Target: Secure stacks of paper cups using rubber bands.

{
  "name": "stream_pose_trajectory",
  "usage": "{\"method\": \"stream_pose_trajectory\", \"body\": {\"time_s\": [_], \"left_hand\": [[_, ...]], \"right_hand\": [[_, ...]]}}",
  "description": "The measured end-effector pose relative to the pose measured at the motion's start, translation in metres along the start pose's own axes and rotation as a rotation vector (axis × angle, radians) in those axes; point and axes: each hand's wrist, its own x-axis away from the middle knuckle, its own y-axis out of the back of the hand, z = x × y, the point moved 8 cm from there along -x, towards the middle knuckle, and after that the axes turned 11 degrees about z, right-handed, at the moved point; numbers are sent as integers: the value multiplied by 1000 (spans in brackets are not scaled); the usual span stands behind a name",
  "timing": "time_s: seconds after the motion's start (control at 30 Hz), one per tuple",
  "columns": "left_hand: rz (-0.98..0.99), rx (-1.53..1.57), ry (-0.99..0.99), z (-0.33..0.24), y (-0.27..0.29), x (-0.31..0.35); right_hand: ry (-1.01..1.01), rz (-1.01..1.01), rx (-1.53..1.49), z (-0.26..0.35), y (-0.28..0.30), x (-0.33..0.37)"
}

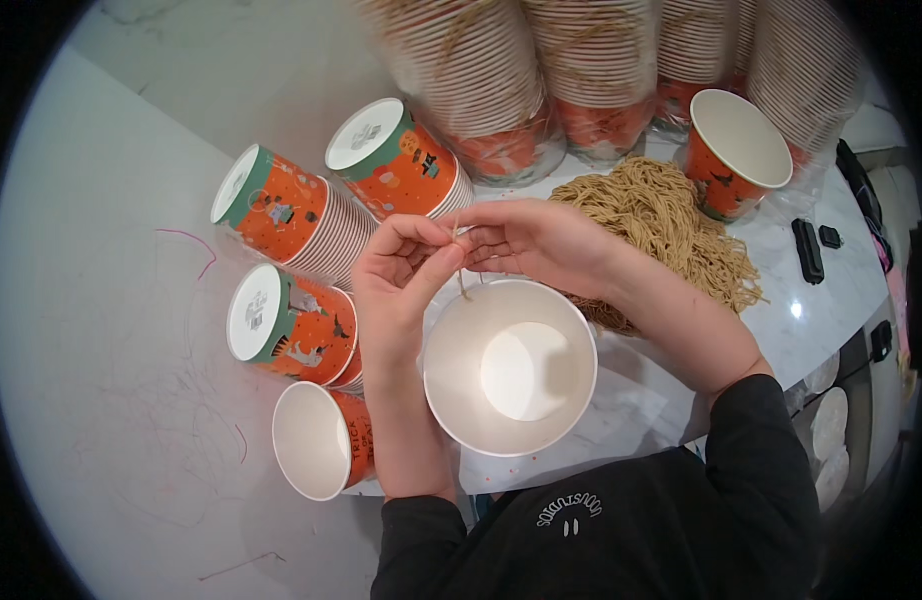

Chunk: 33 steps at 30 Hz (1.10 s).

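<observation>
Just past the far rim of a white-lined paper bucket (561, 415), my left hand (401, 280) and my right hand (551, 240) meet with fingertips closed together. A thin tan cord (464, 284) runs from between them down to the bucket's rim, and both hands pinch it. The cord's ends and any knot are mostly hidden by the fingers. The bucket stands upright in front of me, mouth up, with nothing inside. Beyond my right forearm lies a big loose heap of tan cords (651, 220).
Left of me are nested orange-and-green printed buckets (281, 215) lying tilted, more stacks (396, 160), and one open-mouthed bucket (311, 440). Tall plastic-wrapped bucket stacks (481, 90) line the back. Another open bucket (741, 140) and a small black device (807, 250) sit at right.
</observation>
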Motion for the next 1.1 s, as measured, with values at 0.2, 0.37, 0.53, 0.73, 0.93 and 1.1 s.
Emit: {"method": "stream_pose_trajectory", "body": {"time_s": [0.2,0.37,0.53,0.73,0.93,1.1], "left_hand": [[72,-238,288,14,6,3],[-169,-690,306,20,48,6],[-279,-944,443,13,61,12],[-243,-1040,511,17,72,16],[-164,-1202,597,25,66,16],[-79,-1183,647,21,51,17]], "right_hand": [[282,-89,-338,38,27,10],[454,-234,-72,75,39,32],[558,-302,80,93,34,43],[621,-375,245,105,21,52],[717,-289,315,110,7,54],[622,-151,532,113,-15,54]]}}
